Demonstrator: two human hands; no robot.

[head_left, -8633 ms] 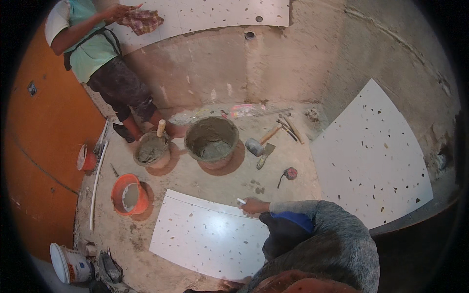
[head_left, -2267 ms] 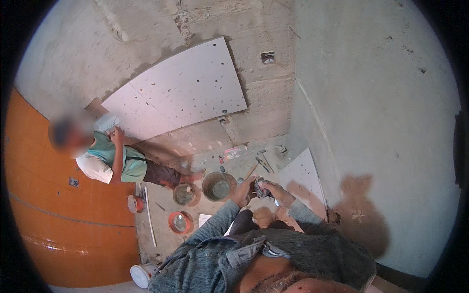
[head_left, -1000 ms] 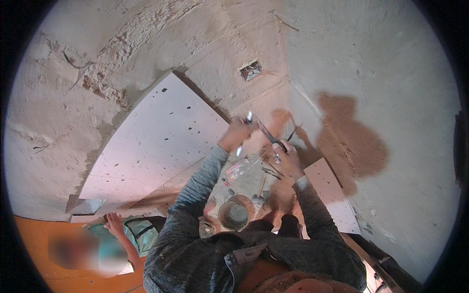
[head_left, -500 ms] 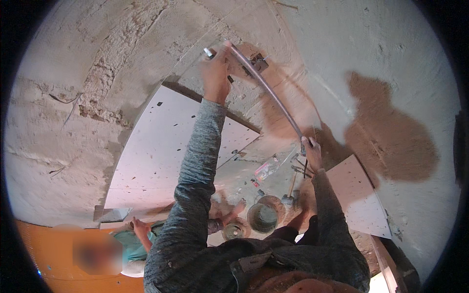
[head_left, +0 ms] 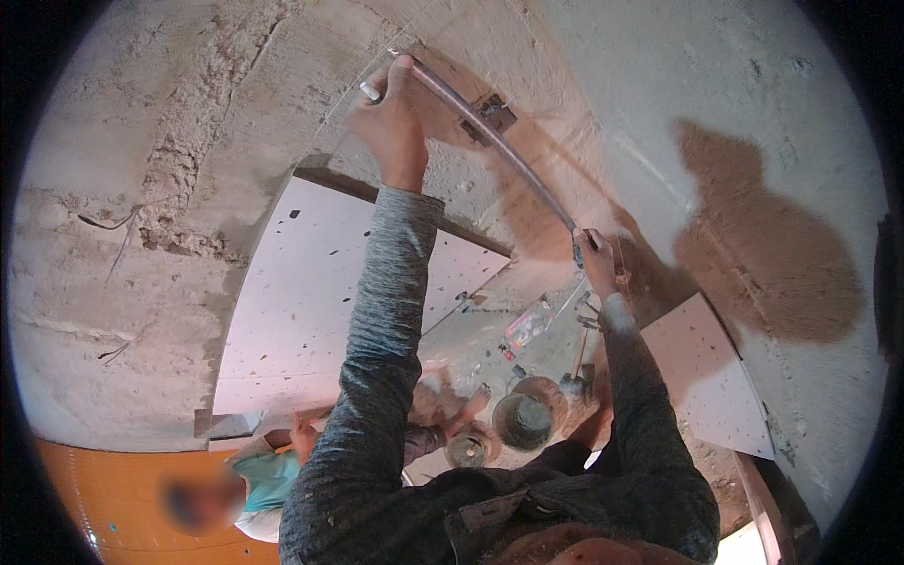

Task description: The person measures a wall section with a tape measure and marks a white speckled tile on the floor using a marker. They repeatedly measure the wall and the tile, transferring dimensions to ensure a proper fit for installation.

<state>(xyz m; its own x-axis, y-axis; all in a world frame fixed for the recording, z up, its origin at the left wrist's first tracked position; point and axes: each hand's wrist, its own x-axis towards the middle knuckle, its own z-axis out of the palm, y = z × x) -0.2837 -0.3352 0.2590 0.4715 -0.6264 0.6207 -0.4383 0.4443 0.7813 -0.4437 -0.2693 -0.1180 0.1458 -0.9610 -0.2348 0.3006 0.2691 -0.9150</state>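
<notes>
A long, thin metal bar (head_left: 499, 141) stretches slantwise along the bare plastered wall, bent in appearance by the lens. My left hand (head_left: 391, 127) is closed at its upper end, with a short white-tipped piece (head_left: 370, 91) sticking out of the fist; its kind cannot be made out. Lower down, my right hand (head_left: 597, 264) grips the bar's other end, fingers wrapped round it. Behind the bar's upper half is a dark recessed wall box (head_left: 494, 115), partly covered by it. Thin string lines run near my left hand.
White speckled panels (head_left: 301, 273) cover the lower wall, with another panel (head_left: 706, 367) at right. Below are a bucket of grey mix (head_left: 521, 421), a smaller bucket (head_left: 465, 450), a hammer-like tool (head_left: 577, 377) and a plastic packet (head_left: 529, 323). A co-worker in a green top (head_left: 270, 476) sits lower left.
Both hands have shifted up and to the left with the bar, staying closed on it. The head view has moved slightly. The co-worker's arm has changed position a little.
</notes>
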